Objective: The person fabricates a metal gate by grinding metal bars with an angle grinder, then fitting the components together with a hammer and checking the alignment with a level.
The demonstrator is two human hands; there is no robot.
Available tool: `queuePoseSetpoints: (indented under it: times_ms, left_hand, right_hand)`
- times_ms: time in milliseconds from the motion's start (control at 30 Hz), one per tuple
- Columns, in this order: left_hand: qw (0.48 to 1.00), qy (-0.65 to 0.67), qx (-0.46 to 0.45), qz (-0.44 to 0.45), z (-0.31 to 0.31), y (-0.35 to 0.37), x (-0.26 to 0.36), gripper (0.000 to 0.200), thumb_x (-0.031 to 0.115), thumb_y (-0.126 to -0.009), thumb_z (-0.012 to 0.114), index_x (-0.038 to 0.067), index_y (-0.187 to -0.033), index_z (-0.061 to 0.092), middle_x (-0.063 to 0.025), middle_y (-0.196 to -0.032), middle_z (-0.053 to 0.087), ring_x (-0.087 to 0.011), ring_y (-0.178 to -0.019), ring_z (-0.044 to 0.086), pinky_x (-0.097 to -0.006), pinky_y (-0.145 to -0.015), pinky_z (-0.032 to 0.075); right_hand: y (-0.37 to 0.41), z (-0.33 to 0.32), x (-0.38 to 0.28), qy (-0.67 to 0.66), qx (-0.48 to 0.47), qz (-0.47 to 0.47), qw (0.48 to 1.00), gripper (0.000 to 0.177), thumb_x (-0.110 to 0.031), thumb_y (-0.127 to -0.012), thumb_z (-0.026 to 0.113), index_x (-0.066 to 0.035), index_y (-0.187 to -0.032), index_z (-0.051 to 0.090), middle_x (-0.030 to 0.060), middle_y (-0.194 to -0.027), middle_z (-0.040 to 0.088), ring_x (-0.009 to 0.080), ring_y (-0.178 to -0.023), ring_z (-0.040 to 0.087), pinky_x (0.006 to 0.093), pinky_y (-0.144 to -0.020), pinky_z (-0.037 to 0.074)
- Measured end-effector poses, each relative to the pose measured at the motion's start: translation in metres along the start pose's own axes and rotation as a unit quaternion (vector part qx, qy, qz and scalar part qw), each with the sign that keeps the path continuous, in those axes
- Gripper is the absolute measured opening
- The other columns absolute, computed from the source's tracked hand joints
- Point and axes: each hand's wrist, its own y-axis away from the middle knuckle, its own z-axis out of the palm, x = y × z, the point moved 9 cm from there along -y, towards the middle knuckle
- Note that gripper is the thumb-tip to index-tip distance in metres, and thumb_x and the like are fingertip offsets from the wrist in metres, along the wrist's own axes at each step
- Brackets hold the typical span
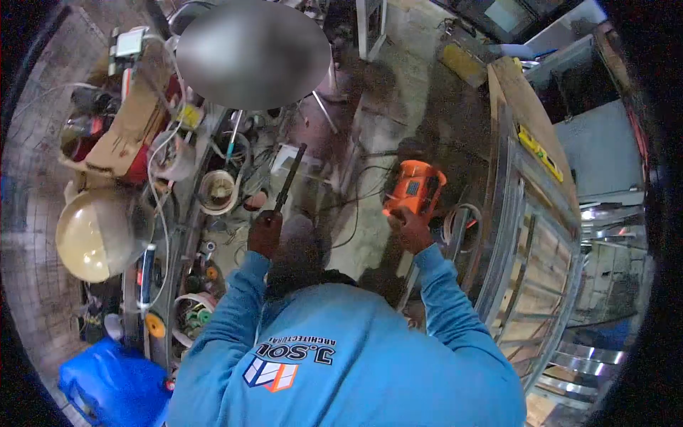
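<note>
My left hand (265, 233) is closed around the lower end of a long, thin dark bar (288, 180), which points up and slightly right. My right hand (411, 231) is closed at the near end of an orange-bodied tool (414, 186) with a dark panel on its side. I cannot make out exactly what kind of tool it is. Beyond the orange body is a dark part in shadow. A thin black cable curves across the floor between my hands. Fingers of both hands are partly hidden by poor light.
At left are a cream hard hat (89, 235), a cardboard box (131, 135), a blue bag (112, 384) and a bucket of small items (193, 313). Right of me, metal frames (516, 242) lean beside a yellow spirit level (541, 153). A blurred oval covers the top.
</note>
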Motion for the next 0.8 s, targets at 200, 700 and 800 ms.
queuePoseSetpoints:
  times_ms: [200, 700, 800]
  left_hand:
    - [0.988, 0.115, -0.012, -0.106, 0.073, -0.112, -0.038, 0.042, 0.042, -0.092, 0.046, 0.002, -0.095, 0.060, -0.0219, -0.088, 0.064, -0.0401, -0.082, 0.061, -0.0474, -0.075, 0.048]
    - [0.899, 0.169, 0.110, -0.389, 0.069, -0.223, 0.018, 0.035, 0.041, -0.090, 0.048, 0.011, -0.101, 0.061, -0.0202, -0.090, 0.065, -0.0419, -0.079, 0.062, -0.0503, -0.068, 0.049]
    - [0.832, 0.173, 0.194, -0.491, 0.071, -0.251, 0.056, 0.033, 0.038, -0.089, 0.051, 0.009, -0.098, 0.061, -0.0186, -0.089, 0.065, -0.0420, -0.079, 0.061, -0.0498, -0.068, 0.048]
  right_hand:
    - [-0.139, -0.058, 0.070, 0.147, -0.035, 0.015, 0.988, 0.044, -0.037, -0.090, 0.056, 0.000, -0.113, 0.056, 0.0152, -0.098, 0.063, 0.0268, -0.084, 0.061, 0.0394, -0.076, 0.048]
    - [-0.535, -0.062, 0.025, 0.367, -0.368, -0.068, 0.852, 0.047, -0.038, -0.090, 0.055, -0.004, -0.122, 0.055, 0.0189, -0.120, 0.058, 0.0328, -0.108, 0.057, 0.0437, -0.093, 0.044]
    - [-0.641, -0.007, 0.042, 0.416, -0.394, -0.192, 0.797, 0.047, -0.040, -0.090, 0.053, -0.005, -0.122, 0.055, 0.0207, -0.120, 0.058, 0.0365, -0.110, 0.055, 0.0461, -0.094, 0.044]
